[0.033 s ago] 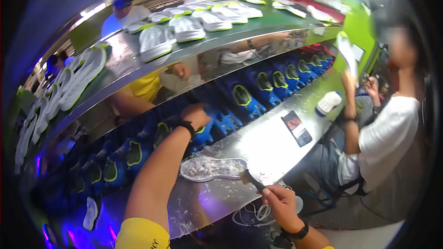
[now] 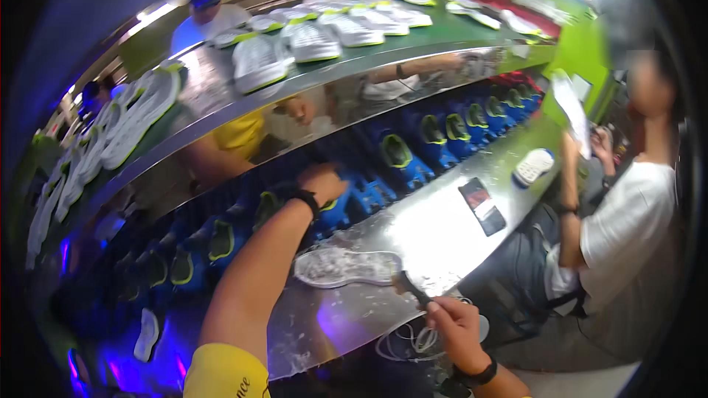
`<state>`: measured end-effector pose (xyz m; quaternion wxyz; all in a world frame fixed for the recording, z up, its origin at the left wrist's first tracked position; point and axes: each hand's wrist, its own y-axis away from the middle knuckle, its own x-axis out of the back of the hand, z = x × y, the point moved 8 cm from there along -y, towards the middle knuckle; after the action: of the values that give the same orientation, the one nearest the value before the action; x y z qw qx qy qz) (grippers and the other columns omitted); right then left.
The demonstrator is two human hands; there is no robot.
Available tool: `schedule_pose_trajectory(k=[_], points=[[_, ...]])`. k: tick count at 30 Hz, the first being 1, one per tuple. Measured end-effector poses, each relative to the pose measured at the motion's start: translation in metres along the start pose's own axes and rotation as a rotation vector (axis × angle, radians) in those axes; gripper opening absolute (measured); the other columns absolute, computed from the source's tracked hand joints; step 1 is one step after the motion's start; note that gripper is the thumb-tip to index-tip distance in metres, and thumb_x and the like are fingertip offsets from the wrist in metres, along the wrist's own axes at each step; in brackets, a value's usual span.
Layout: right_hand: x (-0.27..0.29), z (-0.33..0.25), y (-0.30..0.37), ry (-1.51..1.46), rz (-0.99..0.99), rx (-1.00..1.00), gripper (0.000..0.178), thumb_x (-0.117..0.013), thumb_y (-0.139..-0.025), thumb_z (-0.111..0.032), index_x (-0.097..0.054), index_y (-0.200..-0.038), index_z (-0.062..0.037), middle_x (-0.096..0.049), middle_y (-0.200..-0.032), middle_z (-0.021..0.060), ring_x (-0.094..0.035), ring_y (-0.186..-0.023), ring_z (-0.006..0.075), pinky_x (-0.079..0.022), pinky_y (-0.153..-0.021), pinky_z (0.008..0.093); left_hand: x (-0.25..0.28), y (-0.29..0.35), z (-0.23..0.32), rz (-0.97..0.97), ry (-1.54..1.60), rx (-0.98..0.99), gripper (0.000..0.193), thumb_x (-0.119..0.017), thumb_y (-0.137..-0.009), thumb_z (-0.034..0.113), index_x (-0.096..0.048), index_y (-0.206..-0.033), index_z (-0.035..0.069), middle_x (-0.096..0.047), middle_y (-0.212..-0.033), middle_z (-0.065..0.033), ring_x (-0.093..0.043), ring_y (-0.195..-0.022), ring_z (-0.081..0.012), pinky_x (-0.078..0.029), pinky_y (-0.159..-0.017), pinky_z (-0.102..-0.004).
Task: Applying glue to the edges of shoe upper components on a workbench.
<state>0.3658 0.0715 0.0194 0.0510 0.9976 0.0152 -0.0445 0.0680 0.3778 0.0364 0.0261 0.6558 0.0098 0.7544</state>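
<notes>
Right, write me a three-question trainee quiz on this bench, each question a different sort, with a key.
1. Multiple choice: what does the person's right hand hold?
A) a hammer
B) a brush
C) a spray bottle

2. True or false: the phone lies on the metal bench, to the right of the flecked white sole in the picture.

3. Fill in the colour: the person's left hand is at a row of ____ shoes with yellow-green collars.

Key: 1. B. 2. True. 3. Blue.
</notes>
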Motion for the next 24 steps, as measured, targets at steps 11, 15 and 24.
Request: schedule_pose_trajectory(k=[11, 15, 24], points=[[-0.023, 0.001, 0.032, -0.065, 0.0, -0.054, 0.026, -0.064, -0.104, -0.017, -0.077, -0.097, 0.004, -0.06, -0.069, -0.0027, -0.045, -0.06, 0.0025, -0.029, -0.055, 0.0215, 0.062, 0.122, -0.247, -0.006, -0.097, 0.286, 0.059, -0.083, -0.07, 0.051, -0.082, -0.116, 0.014, -0.079, -0.116, -0.0169, -0.074, -0.113, -0.0364, -0.057, -0.101, -0.0468], [-0.04, -0.009, 0.041, -0.022, -0.065, -0.001, 0.025, -0.064, -0.105, -0.018, -0.077, -0.099, 0.0036, -0.06, -0.069, -0.0027, -0.045, -0.058, 0.0025, -0.028, -0.054, 0.0215, 0.099, 0.18, -0.252, 0.257, 0.012, 0.358, 0.075, -0.088, -0.066, 0.052, -0.078, -0.127, 0.01, -0.078, -0.12, -0.0205, -0.076, -0.109, -0.036, -0.059, -0.098, -0.0417], [-0.082, -0.015, 0.066, 0.035, -0.19, 0.087, 0.024, -0.071, -0.102, -0.019, -0.076, -0.1, 0.0049, -0.064, -0.071, -0.0005, -0.051, -0.059, 0.0053, -0.034, -0.055, 0.023, 0.123, 0.346, -0.211, 0.231, 1.748, 0.132, 0.039, -0.08, -0.094, 0.022, -0.068, -0.127, 0.004, -0.074, -0.118, -0.0076, -0.073, -0.108, -0.0203, -0.059, -0.099, -0.039]])
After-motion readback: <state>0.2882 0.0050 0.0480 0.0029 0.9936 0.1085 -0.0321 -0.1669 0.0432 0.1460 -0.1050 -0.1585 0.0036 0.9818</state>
